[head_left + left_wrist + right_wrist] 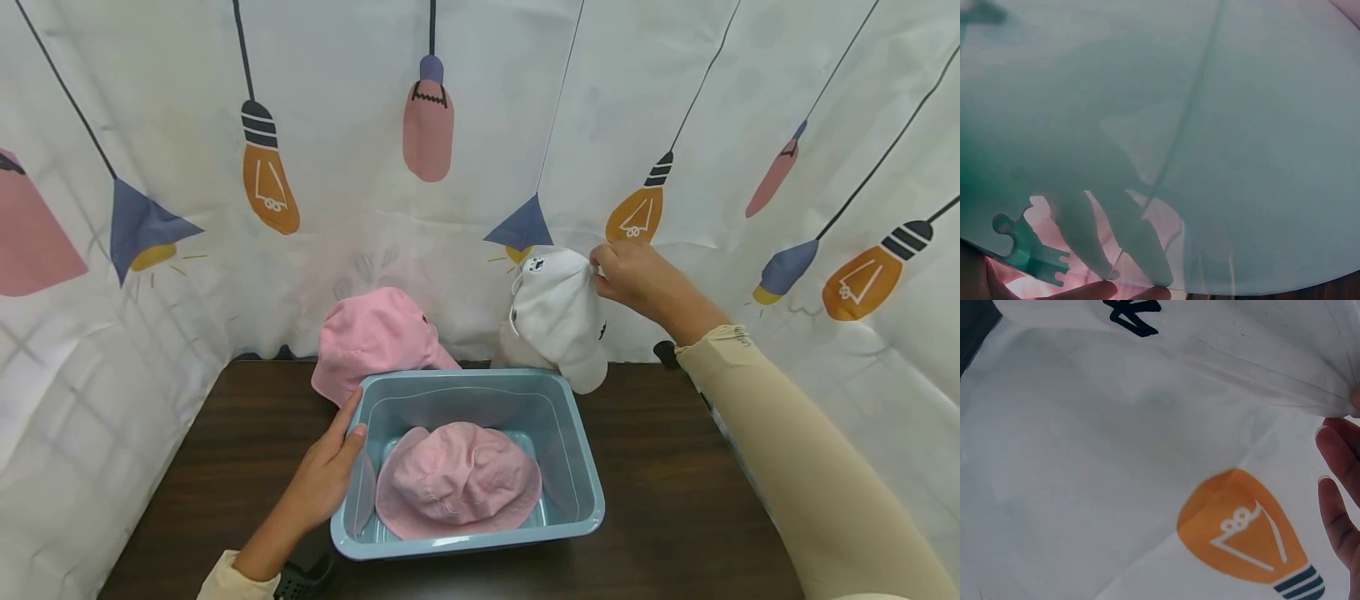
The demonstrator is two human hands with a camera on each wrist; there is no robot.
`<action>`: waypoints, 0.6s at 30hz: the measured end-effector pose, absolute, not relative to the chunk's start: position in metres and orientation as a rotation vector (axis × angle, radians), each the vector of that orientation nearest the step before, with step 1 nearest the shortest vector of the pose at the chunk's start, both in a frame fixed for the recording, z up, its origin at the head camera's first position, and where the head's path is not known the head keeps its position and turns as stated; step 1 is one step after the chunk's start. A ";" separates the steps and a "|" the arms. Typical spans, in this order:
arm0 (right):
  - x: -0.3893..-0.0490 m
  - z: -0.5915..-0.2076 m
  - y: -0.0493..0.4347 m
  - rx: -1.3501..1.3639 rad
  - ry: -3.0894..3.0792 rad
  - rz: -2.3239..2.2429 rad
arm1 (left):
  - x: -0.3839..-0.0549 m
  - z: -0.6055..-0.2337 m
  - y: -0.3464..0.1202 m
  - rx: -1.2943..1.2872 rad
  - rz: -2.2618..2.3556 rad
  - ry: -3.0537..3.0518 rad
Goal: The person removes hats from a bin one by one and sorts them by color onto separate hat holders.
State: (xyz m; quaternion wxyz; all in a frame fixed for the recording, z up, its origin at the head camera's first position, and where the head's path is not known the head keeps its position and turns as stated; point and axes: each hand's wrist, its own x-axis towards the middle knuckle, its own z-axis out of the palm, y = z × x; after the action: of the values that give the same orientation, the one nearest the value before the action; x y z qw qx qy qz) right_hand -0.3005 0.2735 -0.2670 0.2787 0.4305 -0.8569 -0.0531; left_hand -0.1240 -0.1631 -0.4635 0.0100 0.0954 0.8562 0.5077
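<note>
My right hand [641,275] pinches the edge of a white baseball cap [555,304], held up behind the basin's far right corner with its brim hanging down. In the right wrist view, the fingertips [1335,447] are at the edge of the cap cloth [1247,347], which bears a dark mark. With the thumb over the left rim and the fingers outside, my left hand [318,479] grips a light blue plastic basin [468,546]. A pink bucket hat [465,475] lies inside it. The left wrist view is mostly the basin's wall [1260,137], with fingertips [1094,290] low down.
Behind the basin's far left corner sits a brighter pink cap [378,333]. A pale beige hat [512,346] shows partly behind the white cap. The dark wooden table [675,467] meets a white curtain [352,108] printed with lamps and bulbs.
</note>
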 end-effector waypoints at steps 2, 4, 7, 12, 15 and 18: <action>-0.304 -0.273 0.270 1.156 -2.295 -0.152 | -0.124 -0.464 -0.163 0.299 1.584 2.675; -0.306 -0.278 0.266 1.146 -2.305 -0.170 | -0.124 -0.464 -0.163 0.297 1.582 2.676; -0.308 -0.284 0.261 1.115 -2.332 -0.214 | -0.124 -0.465 -0.163 0.291 1.580 2.674; -0.306 -0.292 0.255 1.065 -2.358 -0.244 | -0.125 -0.465 -0.163 0.296 1.582 2.668; -0.305 -0.298 0.253 1.054 -2.334 -0.262 | -0.125 -0.465 -0.163 0.295 1.582 2.667; -0.303 -0.303 0.250 1.047 -2.318 -0.298 | -0.124 -0.464 -0.163 0.287 1.575 2.668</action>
State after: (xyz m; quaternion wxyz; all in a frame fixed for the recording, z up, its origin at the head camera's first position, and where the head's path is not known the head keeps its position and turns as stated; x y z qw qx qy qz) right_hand -0.3032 0.2500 -0.3034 0.2862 0.3915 -0.8674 -0.1115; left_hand -0.1244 -0.1628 -0.4639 0.0150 0.0923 0.8573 0.5062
